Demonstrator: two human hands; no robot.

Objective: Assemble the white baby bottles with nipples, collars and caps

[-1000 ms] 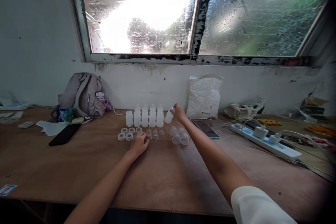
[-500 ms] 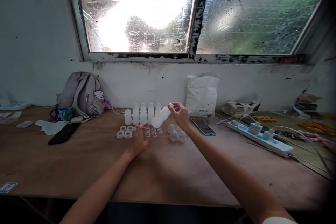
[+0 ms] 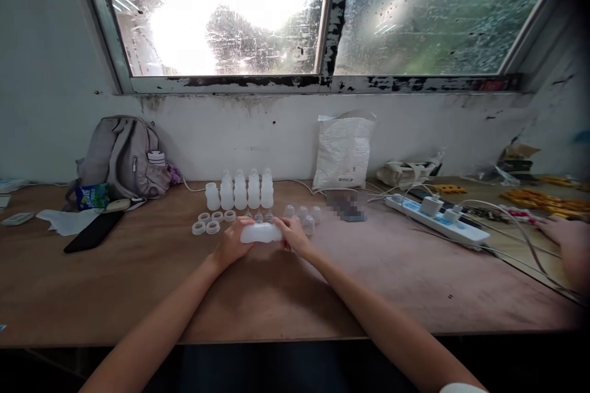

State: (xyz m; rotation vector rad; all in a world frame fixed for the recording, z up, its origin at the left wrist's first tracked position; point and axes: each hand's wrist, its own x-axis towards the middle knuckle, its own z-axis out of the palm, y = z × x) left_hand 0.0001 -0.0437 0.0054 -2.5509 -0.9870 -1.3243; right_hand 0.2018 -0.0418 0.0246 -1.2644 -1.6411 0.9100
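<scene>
A frosted white baby bottle (image 3: 262,233) lies sideways between my two hands, above the table. My left hand (image 3: 232,242) is closed round its left end, and my right hand (image 3: 295,236) grips the right end. Behind them stands a row of similar bottles (image 3: 240,190), several topped with clear nipples. To the left lie several translucent collar rings (image 3: 205,222). Clear nipples (image 3: 259,215) sit just beyond my hands, partly hidden by them. Clear dome caps (image 3: 310,225) stand close to the right of my right hand.
A black phone (image 3: 94,232), a backpack (image 3: 120,156) and a white cloth (image 3: 67,221) are on the left. At the back stands a white plastic bag (image 3: 344,152). A power strip (image 3: 436,221) with cables lies right, near another person's hand (image 3: 560,236).
The bottle has come down and toward me, turning from tilted to level. My left hand has moved from the small parts onto it. The view has shifted, and another person's hand shows more at right.
</scene>
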